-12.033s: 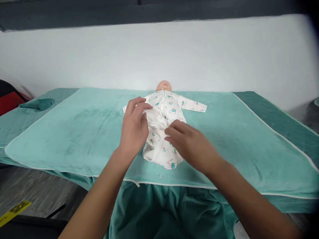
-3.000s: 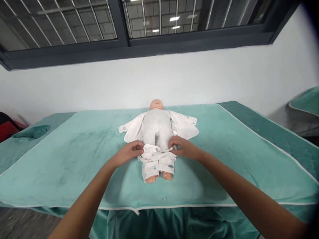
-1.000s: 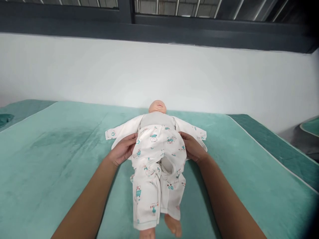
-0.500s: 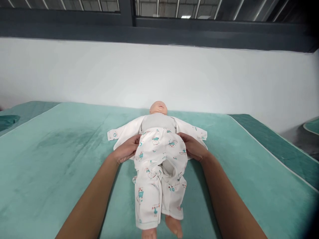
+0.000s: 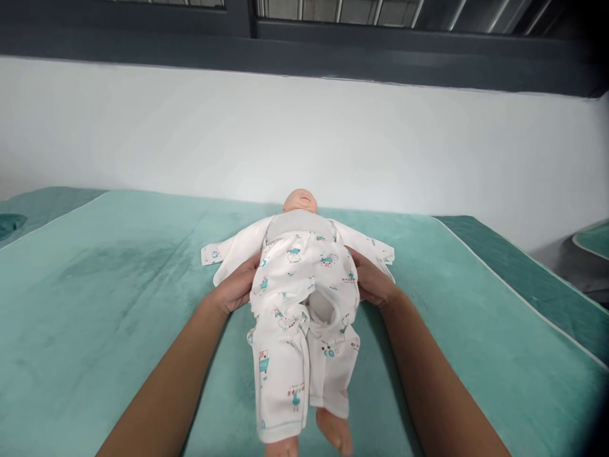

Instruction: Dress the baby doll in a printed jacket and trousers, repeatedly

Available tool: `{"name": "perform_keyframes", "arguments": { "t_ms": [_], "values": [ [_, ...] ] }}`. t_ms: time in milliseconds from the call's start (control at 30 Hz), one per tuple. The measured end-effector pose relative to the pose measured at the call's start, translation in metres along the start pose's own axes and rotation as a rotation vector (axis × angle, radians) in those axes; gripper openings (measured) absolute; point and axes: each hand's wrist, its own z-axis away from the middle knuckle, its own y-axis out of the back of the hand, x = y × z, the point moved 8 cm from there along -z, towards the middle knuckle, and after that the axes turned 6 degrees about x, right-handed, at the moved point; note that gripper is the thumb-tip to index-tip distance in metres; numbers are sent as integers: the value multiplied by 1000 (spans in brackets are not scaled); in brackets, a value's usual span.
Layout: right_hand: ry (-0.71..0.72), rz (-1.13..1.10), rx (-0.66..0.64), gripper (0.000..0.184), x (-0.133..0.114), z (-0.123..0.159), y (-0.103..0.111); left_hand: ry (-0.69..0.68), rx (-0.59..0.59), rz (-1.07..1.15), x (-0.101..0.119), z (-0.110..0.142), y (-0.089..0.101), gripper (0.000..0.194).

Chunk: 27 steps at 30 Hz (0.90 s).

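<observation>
A baby doll (image 5: 301,200) lies on its back with its head toward the wall. It wears a white open jacket (image 5: 245,244), a grey undershirt (image 5: 301,221) and white printed trousers (image 5: 295,279) drawn up to the waist. The trousers have a gap at the crotch, and both bare feet show below the cuffs. My left hand (image 5: 238,284) is closed on the trousers at the left hip, its fingertips tucked behind the cloth. At the opposite hip my right hand (image 5: 373,279) grips the trousers likewise, its fingers mostly hidden behind the doll.
A green padded mat (image 5: 143,304) lies under the doll, with a darker green border (image 5: 514,273) on the right. Behind it rises a white wall (image 5: 304,133), under a dark window frame (image 5: 333,57) with bars.
Both hands have slid further behind the doll's hips. The hips and trousers appear slightly raised and nearer the camera. The view has tilted down a little.
</observation>
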Motion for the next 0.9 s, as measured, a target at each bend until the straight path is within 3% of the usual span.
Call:
{"name": "perform_keyframes", "arguments": {
  "t_ms": [233,400,467,600,667,900],
  "values": [
    [74,-22,177,29,-5,0,-5,-60,103,101,5,2,-6,62],
    [236,259,447,30,-19,1,7,-78,145,138,1,-1,-4,58],
    [217,326,431,33,-19,0,7,-71,156,139,0,-1,-4,58],
    [166,381,221,28,-17,-1,-8,-59,171,130,2,0,-5,58],
    [171,375,175,27,-17,-1,-12,-64,167,124,3,0,-6,57],
    [326,406,215,33,-22,-2,-9,-64,130,82,-1,-3,-6,62]
  ]
}}
